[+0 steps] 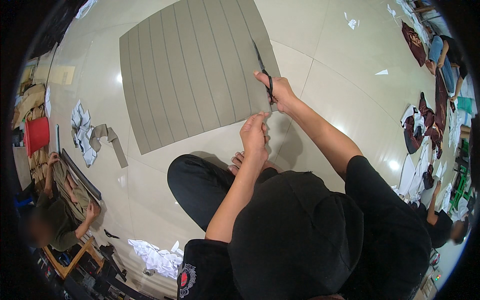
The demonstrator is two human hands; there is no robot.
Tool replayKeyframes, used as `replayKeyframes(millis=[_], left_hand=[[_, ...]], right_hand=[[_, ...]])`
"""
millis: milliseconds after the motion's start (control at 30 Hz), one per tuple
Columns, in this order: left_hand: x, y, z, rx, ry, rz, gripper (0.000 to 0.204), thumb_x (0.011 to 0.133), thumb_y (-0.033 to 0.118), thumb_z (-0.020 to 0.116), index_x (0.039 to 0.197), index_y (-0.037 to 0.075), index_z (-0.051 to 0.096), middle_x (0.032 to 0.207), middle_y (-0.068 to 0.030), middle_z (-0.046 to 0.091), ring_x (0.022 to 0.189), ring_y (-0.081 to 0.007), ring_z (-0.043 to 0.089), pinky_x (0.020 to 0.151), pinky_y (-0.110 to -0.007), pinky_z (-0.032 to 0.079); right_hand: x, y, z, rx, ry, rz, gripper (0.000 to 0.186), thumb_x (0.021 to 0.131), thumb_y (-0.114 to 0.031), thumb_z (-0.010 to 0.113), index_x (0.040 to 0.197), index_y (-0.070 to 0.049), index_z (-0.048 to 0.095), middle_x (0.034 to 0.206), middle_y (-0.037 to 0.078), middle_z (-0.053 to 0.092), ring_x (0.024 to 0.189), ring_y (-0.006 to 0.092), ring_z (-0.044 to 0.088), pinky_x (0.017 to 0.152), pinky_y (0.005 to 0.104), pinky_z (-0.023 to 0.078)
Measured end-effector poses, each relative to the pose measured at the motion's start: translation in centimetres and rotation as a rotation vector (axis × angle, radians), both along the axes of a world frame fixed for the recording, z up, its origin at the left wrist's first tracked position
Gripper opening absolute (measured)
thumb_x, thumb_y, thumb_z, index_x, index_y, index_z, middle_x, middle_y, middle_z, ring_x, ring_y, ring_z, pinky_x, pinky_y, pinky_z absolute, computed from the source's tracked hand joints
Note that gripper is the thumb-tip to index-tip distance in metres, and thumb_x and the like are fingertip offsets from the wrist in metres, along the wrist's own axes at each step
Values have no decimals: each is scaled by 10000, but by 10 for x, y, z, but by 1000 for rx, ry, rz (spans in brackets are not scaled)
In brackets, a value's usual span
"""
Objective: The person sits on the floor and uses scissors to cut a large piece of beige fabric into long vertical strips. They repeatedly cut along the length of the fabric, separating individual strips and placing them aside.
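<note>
A large grey-brown sheet (185,65) with dark parallel lines lies on the floor in front of me. My right hand (282,94) is closed around the handles of black scissors (261,62). The scissors lie over the sheet's right side, blades pointing away from me, roughly along the rightmost line. Just left of and nearer than the right hand, my left hand (254,134) pinches the sheet's near edge close to its right corner. The fingertips partly hide the point where they grip.
Crumpled white paper and a grey-brown offcut (118,150) lie at left, with more white scraps (156,254) near my left knee. A person (62,217) sits at far left, holding a dark-edged panel. Other people and dark red material (440,107) are at far right.
</note>
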State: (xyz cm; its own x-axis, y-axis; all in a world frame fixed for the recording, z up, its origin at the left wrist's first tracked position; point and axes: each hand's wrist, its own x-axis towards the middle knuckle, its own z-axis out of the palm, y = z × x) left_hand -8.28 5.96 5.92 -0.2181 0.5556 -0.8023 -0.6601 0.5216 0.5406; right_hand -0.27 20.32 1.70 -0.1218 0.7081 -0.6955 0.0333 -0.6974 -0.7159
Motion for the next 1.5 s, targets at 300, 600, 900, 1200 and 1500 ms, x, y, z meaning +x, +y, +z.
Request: replayKeyframes(millis=[300, 600, 900, 1200, 1500], left_hand=[[0, -1, -1, 6, 12, -3, 184, 969, 288, 665, 941, 122, 739, 637, 87, 453, 546, -33, 370, 473, -219, 294], [-1, -2, -1, 8, 7, 3, 177, 971, 282, 662, 944, 122, 734, 639, 85, 461, 541, -28, 374, 468, -216, 293], [-1, -2, 2, 6, 9, 11, 189, 973, 280, 660, 943, 107, 729, 628, 81, 460, 525, -28, 366, 453, -217, 286], [-3, -3, 1, 35, 2, -2, 201, 977, 292, 661, 944, 110, 740, 621, 86, 457, 516, -24, 355, 449, -216, 274], [-3, -3, 1, 28, 8, -2, 195, 979, 284, 660, 943, 112, 742, 623, 87, 455, 520, -24, 353, 455, -218, 269]], right_hand=[[-2, -1, 2, 28, -29, 18, 475, 793, -446, 848, 661, -99, 554, 579, 9, 484, 455, 123, 420, 432, 300, 315], [-8, 6, 24, -5, 3, 1, 460, 781, -454, 826, 658, -100, 560, 592, 17, 487, 480, 138, 439, 454, 324, 317], [-17, 22, 15, -2, -65, -51, 508, 736, -496, 854, 604, -186, 473, 512, -59, 393, 401, 71, 272, 408, 303, 152], [-20, 21, 16, 40, -3, -47, 514, 730, -492, 863, 608, -195, 462, 519, -65, 372, 406, 70, 259, 407, 297, 157], [-20, 23, 0, 41, -32, -57, 502, 744, -483, 870, 644, -166, 493, 551, -50, 406, 427, 79, 298, 409, 307, 198]])
